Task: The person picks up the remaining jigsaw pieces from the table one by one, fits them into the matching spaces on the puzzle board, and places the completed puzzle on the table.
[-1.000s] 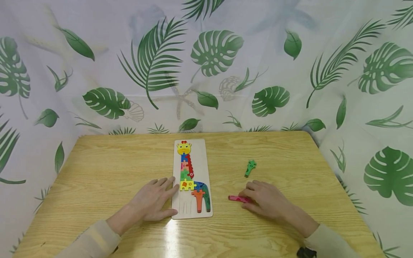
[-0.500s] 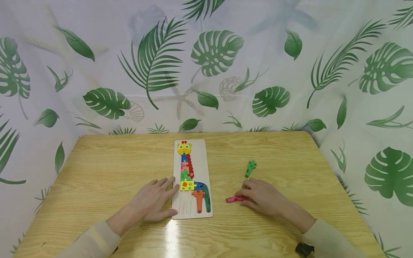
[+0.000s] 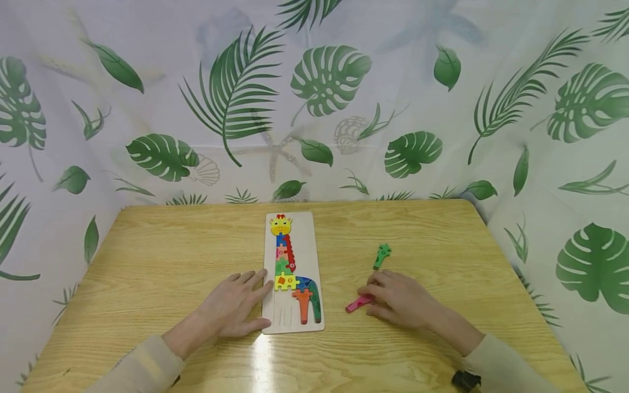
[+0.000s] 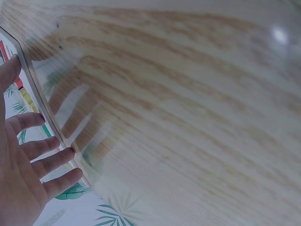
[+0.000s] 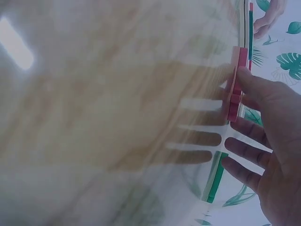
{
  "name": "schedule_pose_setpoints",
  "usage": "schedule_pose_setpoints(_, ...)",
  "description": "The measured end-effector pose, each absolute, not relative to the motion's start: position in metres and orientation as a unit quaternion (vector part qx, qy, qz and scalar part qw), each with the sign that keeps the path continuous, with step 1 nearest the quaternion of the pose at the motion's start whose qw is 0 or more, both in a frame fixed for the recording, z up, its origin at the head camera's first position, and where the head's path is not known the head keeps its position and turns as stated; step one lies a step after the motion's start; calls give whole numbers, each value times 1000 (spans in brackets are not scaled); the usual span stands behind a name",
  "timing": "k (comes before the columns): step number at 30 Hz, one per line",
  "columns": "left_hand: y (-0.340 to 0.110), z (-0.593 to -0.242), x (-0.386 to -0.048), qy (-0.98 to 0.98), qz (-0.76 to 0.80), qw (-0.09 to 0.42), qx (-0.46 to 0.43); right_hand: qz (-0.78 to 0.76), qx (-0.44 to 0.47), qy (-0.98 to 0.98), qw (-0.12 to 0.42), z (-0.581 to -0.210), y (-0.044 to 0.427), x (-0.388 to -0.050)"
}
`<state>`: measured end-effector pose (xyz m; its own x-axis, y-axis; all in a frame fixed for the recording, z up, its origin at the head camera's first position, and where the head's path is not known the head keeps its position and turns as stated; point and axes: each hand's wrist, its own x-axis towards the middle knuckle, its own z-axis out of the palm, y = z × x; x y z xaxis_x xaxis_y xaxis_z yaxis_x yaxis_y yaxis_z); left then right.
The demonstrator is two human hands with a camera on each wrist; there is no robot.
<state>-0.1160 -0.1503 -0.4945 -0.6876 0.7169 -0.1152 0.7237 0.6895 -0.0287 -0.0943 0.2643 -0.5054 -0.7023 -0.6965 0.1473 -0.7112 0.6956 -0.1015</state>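
A wooden giraffe puzzle board (image 3: 306, 234) lies on the table, with coloured pieces forming a head, neck, back and legs. Its lower left area is bare wood with thin leg outlines. My left hand (image 3: 236, 305) rests with spread fingers against the board's left edge. To the right of the board, my right hand (image 3: 405, 300) pinches a pink puzzle piece (image 3: 358, 303) between thumb and fingers; its right end is hidden by them. In the right wrist view the pink piece (image 5: 237, 87) stands by the thumb. A green puzzle piece (image 3: 382, 255) lies just beyond the right fingers.
The light wooden table (image 3: 187, 245) reaches back to a leaf-patterned cloth (image 3: 344, 158), which also hangs along both sides. A bright reflection shows on the tabletop in front of the board.
My right hand has shifted slightly left and away from me with the pink piece, whose free end has turned towards me. The left hand, board and green piece stay put.
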Motion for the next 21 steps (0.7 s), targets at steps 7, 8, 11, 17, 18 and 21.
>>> schedule_pose_setpoints(7,-150,-494,-116,918,-40,47,392,64,321,-944,34,-500,262,-82)
schedule_pose_setpoints(8,-149,-494,-116,918,-41,48,391,63,314,-947,37,-500,261,-81)
schedule_pose_setpoints(11,-149,-494,-116,919,-42,53,389,54,293,-953,50,-500,259,-76)
schedule_pose_setpoints(17,-149,-494,-116,919,-37,58,388,42,253,-964,71,-502,255,-65)
schedule_pose_setpoints(18,-149,-494,-115,919,-36,58,389,39,248,-965,74,-503,254,-64)
schedule_pose_setpoints(21,-149,-493,-115,918,-35,57,390,28,237,-968,78,-504,252,-60)
